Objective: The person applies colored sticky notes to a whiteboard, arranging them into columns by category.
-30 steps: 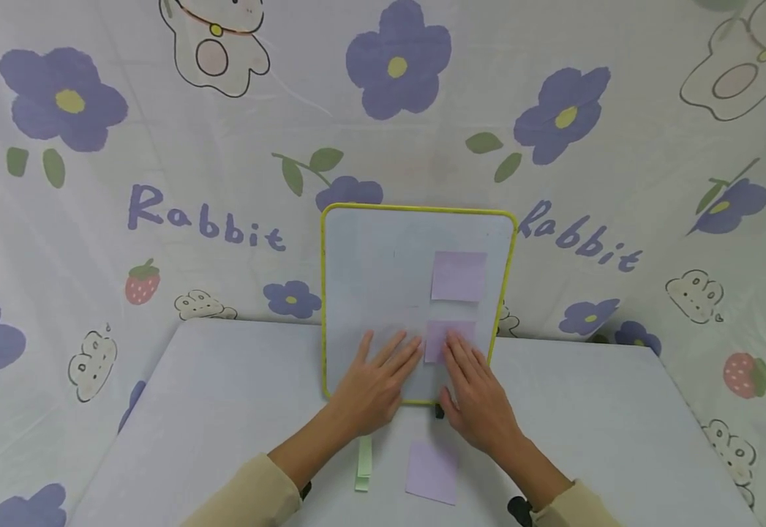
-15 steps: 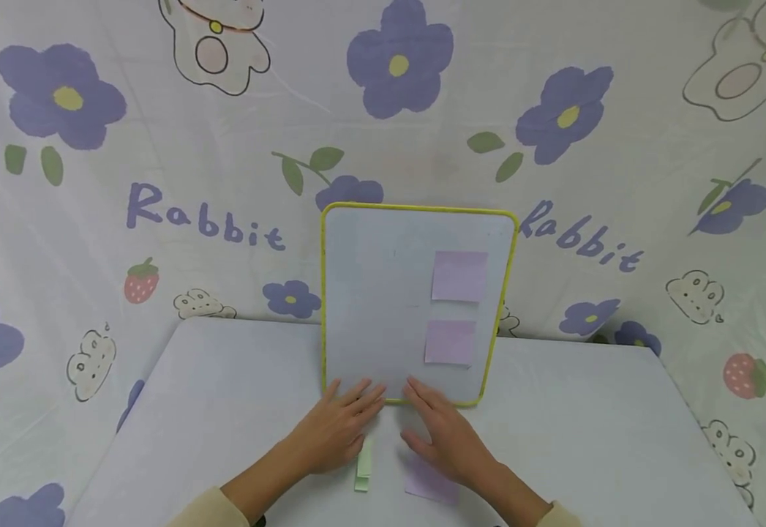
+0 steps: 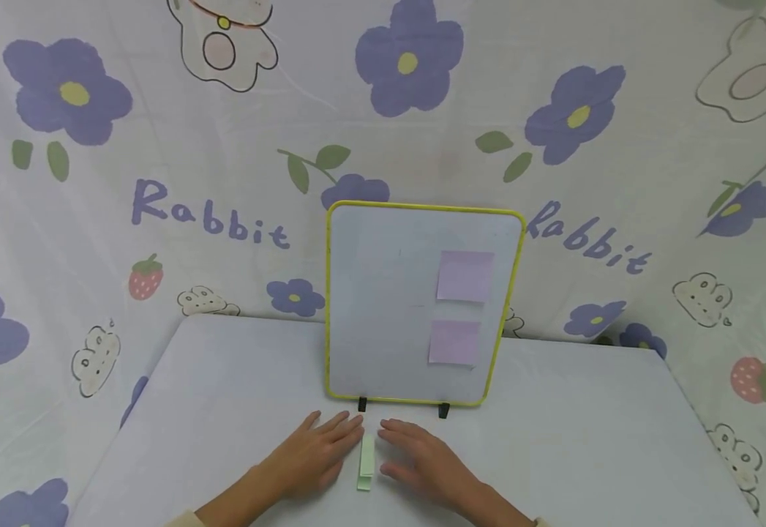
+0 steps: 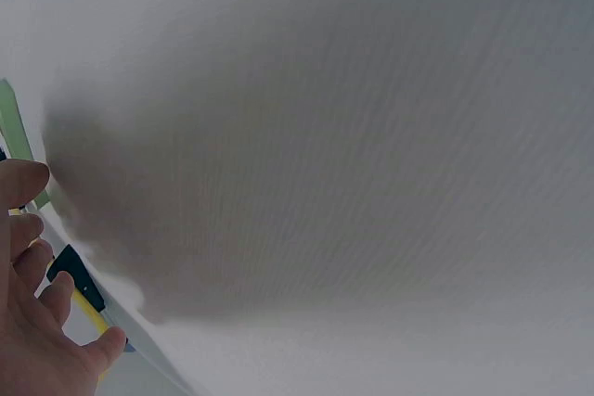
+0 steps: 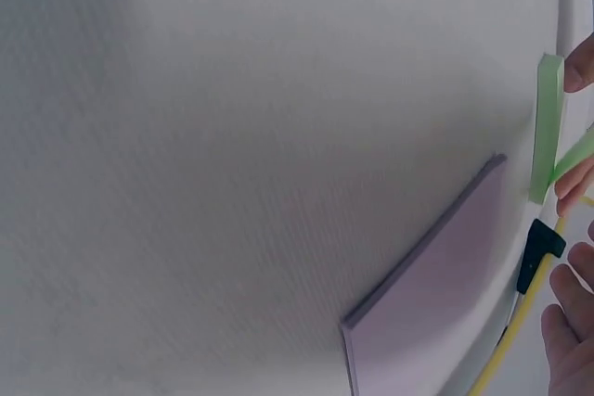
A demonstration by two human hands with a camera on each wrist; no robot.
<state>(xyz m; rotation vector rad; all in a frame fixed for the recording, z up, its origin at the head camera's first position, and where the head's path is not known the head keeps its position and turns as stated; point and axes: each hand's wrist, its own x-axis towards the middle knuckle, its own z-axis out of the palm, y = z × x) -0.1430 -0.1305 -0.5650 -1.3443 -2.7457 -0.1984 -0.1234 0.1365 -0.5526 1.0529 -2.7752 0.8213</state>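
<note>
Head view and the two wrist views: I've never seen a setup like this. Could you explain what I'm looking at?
There is no robot here, only a person's bare left hand and right hand. The head view comes from a camera worn on the head, looking forward and down; the other two come from cameras worn on each wrist.

On the white table stands a yellow-framed whiteboard on black feet, with two lilac notes on it, one above the other. In front of it, between the hands, lies a green strip. The right wrist view also shows a lilac pad, which I can't make out in the head view. Behind hangs a printed sheet. Neither hand appears to grip anything.
</note>
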